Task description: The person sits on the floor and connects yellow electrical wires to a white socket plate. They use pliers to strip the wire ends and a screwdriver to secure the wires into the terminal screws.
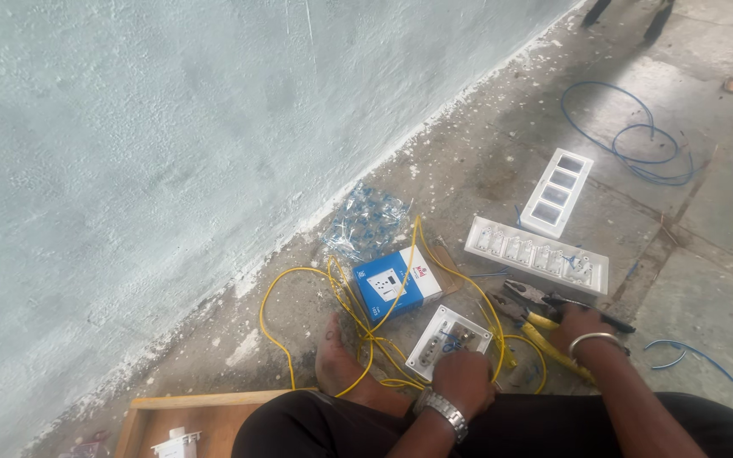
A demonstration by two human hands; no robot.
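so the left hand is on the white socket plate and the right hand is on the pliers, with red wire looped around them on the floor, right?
Nearly. The head view shows the wire is yellow, not red. The rest stands: the left hand is on the white socket plate, and the right hand is on the pliers, with the wire looped around them on the floor.

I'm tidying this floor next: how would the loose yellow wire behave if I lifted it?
The yellow wire would probably hold its shape, since its loops arch off the floor unsupported. It looks thin, so likely light. It may drag things along: it runs over the blue box and around the white socket plate under the left hand.
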